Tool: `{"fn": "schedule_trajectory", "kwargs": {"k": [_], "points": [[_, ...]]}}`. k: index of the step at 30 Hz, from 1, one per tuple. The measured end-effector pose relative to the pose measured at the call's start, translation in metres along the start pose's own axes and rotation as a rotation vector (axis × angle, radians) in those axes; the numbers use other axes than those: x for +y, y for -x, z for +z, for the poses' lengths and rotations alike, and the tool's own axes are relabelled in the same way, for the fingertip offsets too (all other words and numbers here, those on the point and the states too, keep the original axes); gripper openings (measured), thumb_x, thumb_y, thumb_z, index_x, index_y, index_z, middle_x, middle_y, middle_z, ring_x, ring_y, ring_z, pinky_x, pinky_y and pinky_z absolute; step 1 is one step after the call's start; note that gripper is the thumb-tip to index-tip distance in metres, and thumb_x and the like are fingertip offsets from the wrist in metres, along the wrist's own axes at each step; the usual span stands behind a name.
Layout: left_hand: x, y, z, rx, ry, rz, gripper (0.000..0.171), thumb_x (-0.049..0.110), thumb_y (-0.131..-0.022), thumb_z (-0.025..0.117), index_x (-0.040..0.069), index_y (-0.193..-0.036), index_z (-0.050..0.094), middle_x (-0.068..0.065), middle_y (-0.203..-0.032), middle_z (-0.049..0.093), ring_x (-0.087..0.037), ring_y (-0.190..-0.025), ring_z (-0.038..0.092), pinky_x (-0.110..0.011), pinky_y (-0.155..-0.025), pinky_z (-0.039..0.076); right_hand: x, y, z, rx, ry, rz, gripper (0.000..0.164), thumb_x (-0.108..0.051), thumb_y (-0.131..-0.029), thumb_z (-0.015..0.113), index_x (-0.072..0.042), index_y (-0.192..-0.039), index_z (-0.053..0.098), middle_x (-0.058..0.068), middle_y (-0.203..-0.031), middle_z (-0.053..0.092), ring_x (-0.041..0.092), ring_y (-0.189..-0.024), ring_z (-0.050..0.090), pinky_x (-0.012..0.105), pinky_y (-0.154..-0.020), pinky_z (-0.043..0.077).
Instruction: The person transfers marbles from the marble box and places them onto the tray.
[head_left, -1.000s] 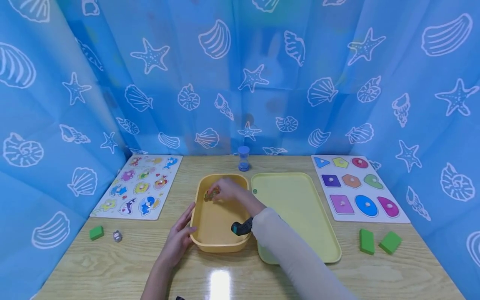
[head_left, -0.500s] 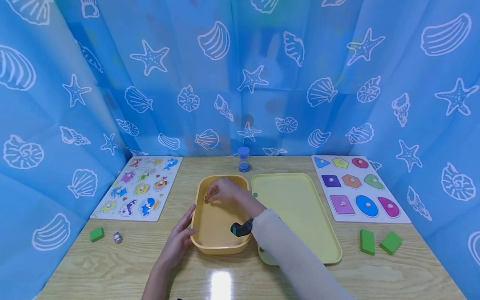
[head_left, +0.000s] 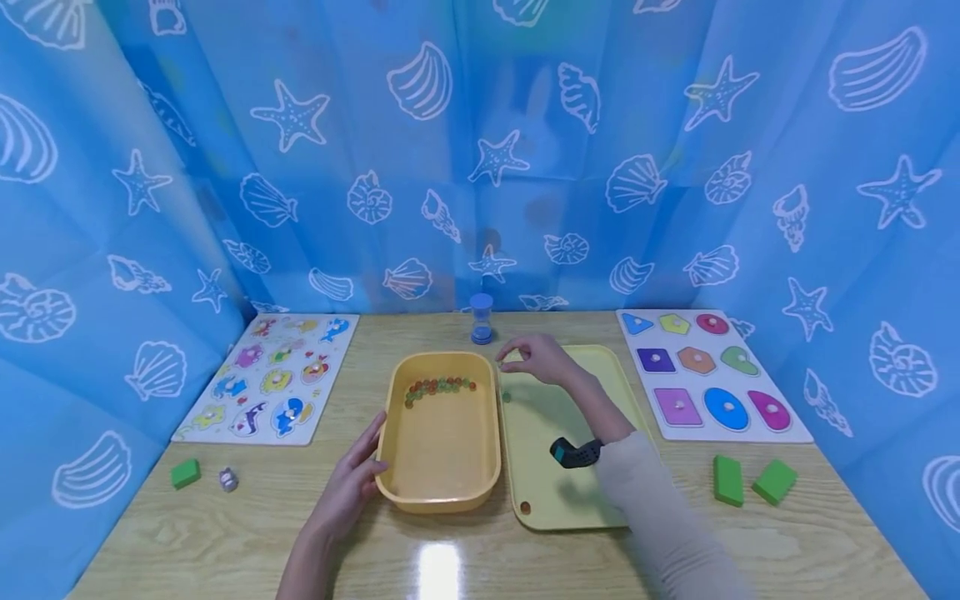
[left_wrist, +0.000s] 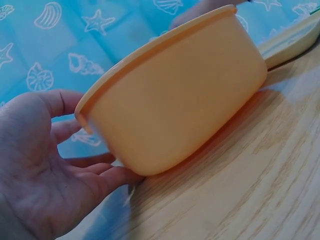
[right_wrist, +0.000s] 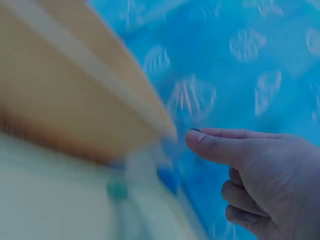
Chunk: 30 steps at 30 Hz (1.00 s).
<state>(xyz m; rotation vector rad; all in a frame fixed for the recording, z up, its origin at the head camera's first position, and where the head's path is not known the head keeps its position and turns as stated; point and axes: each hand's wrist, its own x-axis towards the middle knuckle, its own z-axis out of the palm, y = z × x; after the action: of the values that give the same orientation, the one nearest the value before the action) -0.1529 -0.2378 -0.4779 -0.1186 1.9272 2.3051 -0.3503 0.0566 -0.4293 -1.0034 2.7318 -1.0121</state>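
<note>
Right hand [head_left: 542, 359], out of orange tub [head_left: 438, 446] of marbles [head_left: 432, 387], over yellow tray [head_left: 534, 446], small dark thing [right_wrist: 195, 130] pinched

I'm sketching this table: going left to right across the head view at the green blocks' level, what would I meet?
Single green block, small gray figure, left hand, orange basin, yellow tray, light sleeve, left block of a green pair, right block of that pair.

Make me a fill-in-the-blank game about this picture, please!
1. The ____ hand rests against the orange tub.
2. The beads inside it look red and ____.
3. On the table there are ____ green blocks altogether.
4. The geometric shape puzzle lies to the ____ of the yellow tray.

Missing words: left; green; three; right.
</note>
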Motion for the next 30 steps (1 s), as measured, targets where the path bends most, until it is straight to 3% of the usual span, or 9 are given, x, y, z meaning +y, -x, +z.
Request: {"fn": "schedule_trajectory", "kwargs": {"k": [7,13,21,27,30], "points": [[-0.006,0.003,0.001,0.009,-0.006,0.016,0.066,0.001,-0.082,0.045,0.029,-0.140,0.030,-0.011,-0.148,0.015,-0.033,-0.128,0.030,-0.037,-0.091,0.046,0.049,0.037,-0.006,0.007,0.092,0.118,0.017,-0.022,-0.080,0.066,-0.013,-0.094,0.070,-0.004,-0.050,0.034,0.011,-0.046,0.028,0.023,-0.042,0.025],[-0.007,0.004,0.003,-0.003,-0.005,0.044,0.064,0.003,-0.083,0.043,0.028,-0.140,0.028,-0.008,-0.148,0.016,-0.031,-0.129,0.028,-0.036,-0.092,0.046,0.061,0.044,-0.002,0.023,0.117,0.154,0.021,-0.022,-0.080,0.066,-0.014,-0.100,0.069,-0.005,-0.049,0.032,0.009,-0.044,0.027,0.022,-0.041,0.025],[0.000,0.001,-0.002,-0.032,-0.058,-0.006,0.063,0.004,-0.084,0.047,0.031,-0.139,0.032,-0.010,-0.148,0.017,-0.034,-0.125,0.035,-0.038,-0.086,0.050,0.040,0.032,-0.004,0.066,0.063,0.102,0.025,-0.023,-0.081,0.066,-0.013,-0.104,0.067,-0.003,-0.049,0.029,0.012,-0.044,0.024,0.023,-0.041,0.024],[0.005,-0.002,-0.013,-0.103,-0.107,-0.062,0.065,0.003,-0.084,0.053,0.034,-0.137,0.033,-0.012,-0.146,0.017,-0.032,-0.115,0.047,-0.039,-0.083,0.051,0.007,0.015,-0.002,0.079,0.009,0.045,0.025,-0.022,-0.081,0.066,-0.013,-0.103,0.067,-0.002,-0.050,0.028,0.013,-0.045,0.025,0.024,-0.043,0.022],[0.004,-0.001,-0.017,-0.139,-0.122,-0.063,0.067,0.003,-0.084,0.056,0.033,-0.138,0.032,-0.012,-0.146,0.018,-0.032,-0.115,0.047,-0.038,-0.083,0.051,-0.014,0.004,0.005,0.053,-0.012,0.023,0.026,-0.026,-0.081,0.064,-0.013,-0.104,0.067,-0.002,-0.049,0.028,0.014,-0.044,0.025,0.024,-0.042,0.023]]}}
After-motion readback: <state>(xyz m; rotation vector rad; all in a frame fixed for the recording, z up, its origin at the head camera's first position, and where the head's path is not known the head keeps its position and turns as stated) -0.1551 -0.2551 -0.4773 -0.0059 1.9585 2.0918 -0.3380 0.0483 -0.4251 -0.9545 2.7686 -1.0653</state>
